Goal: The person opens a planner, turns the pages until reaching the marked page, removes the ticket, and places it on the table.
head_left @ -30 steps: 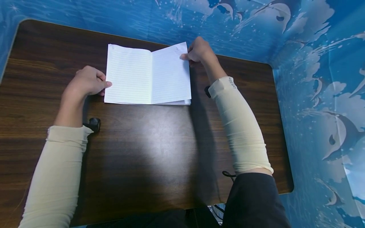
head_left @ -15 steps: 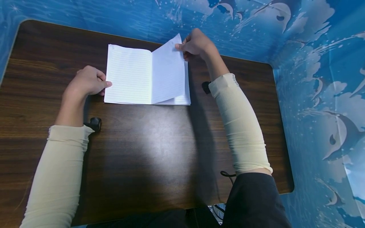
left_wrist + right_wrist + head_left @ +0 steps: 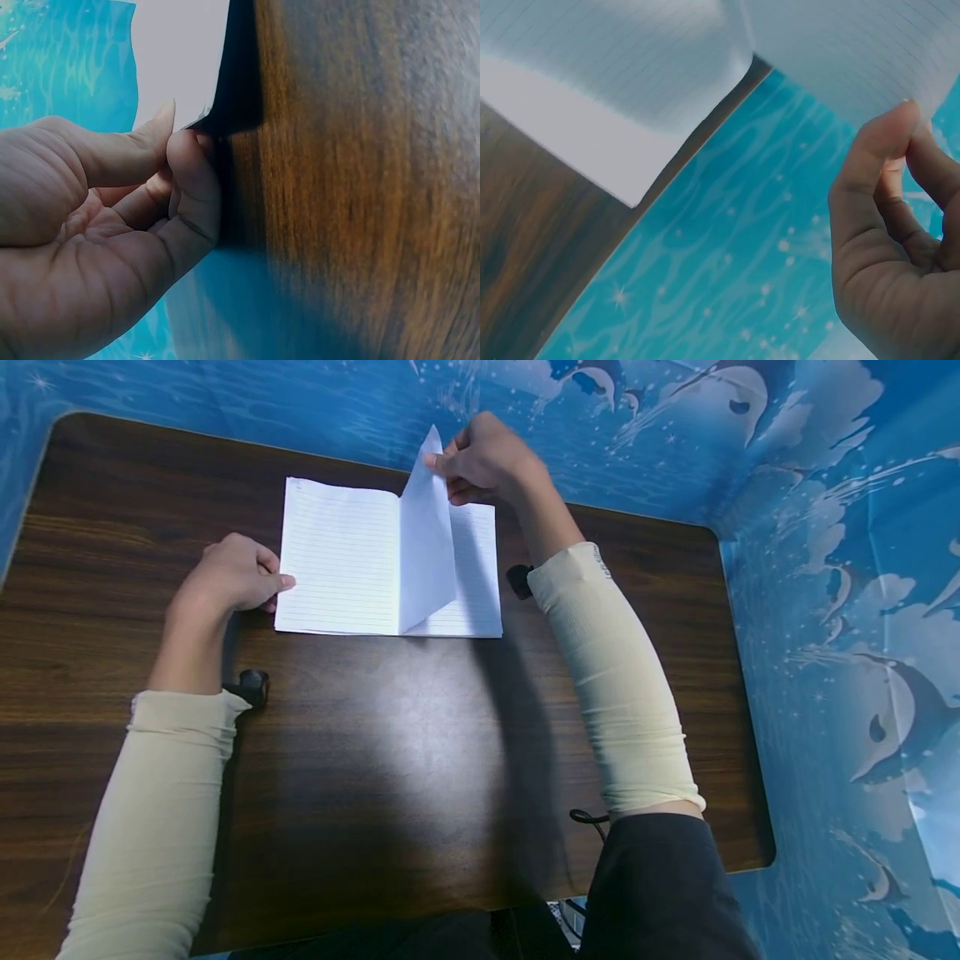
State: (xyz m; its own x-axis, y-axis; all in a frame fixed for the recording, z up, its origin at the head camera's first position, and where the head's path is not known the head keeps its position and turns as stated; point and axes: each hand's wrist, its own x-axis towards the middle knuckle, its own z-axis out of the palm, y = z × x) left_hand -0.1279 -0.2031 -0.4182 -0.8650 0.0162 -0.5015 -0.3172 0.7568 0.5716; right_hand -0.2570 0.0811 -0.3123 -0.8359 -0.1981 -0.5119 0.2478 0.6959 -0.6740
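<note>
Two hands, head view: the left hand (image 3: pixel 231 575) pinches the outer edge of the left page (image 3: pixel 337 560); the right hand (image 3: pixel 487 458) pinches the far outer corner of a raised leaf (image 3: pixel 427 539).
Lined notebook (image 3: pixel 386 572), head view: spread flat near the far edge of the wooden tabletop (image 3: pixel 405 777), between the hands, long axis running left to right, centre fold (image 3: pixel 400 593) pointing away from the person.
Raised leaf, head view: stands tilted from the centre fold above the right page (image 3: pixel 480 572); the right hand is nearer that fold, at its far end, while the left hand grips the opposite side, closer to the person.
Surroundings, head view: dolphin-print backdrop (image 3: pixel 847 602) just behind the right hand; black cable (image 3: pixel 592 820) well apart from the notebook; pale sleeves (image 3: pixel 142 810) on both forearms.
Left thumb (image 3: pixel 135 154), left wrist view: lies on the page with a curled finger beneath, so it overlaps the paper's edge.
Right thumb (image 3: pixel 874 150), right wrist view: meets a fingertip on the leaf; the right page lies shaded alongside, with tabletop and backdrop past its edge.
</note>
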